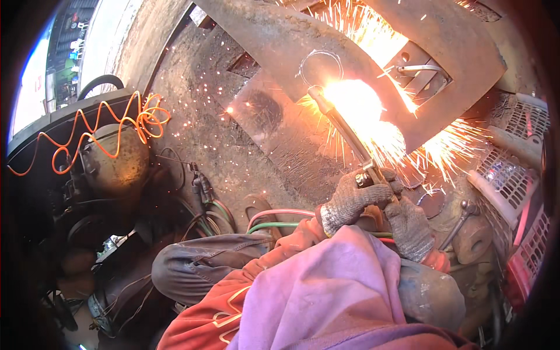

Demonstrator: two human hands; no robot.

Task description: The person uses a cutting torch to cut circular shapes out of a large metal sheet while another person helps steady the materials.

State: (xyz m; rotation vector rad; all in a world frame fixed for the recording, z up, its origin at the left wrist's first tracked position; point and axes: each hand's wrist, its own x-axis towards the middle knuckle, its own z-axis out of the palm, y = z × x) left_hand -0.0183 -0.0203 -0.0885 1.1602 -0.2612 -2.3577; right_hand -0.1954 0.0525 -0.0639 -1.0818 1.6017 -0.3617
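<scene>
A cutting torch (345, 129) reaches up and left from my two gloved hands, its head over a large steel plate (274, 44). Bright white glare and orange sparks burst at its tip and hide the cut itself. My left hand (357, 199), in a grey knit glove, is wrapped round the torch near its valves. Just right of it and lower, my right hand (410, 228) closes on the torch's rear end; some of its fingers are hidden. A red hose (279, 212) and a green hose (274, 225) run left behind my left wrist.
White plastic baskets (503, 175) and a red one (518, 271) line the right side. A wrench-like tool (461, 223) lies near my right hand. At left, an orange coiled hose (96, 135) hangs by a rounded tank (115, 160). Sparks scatter over the dirt floor (198, 99).
</scene>
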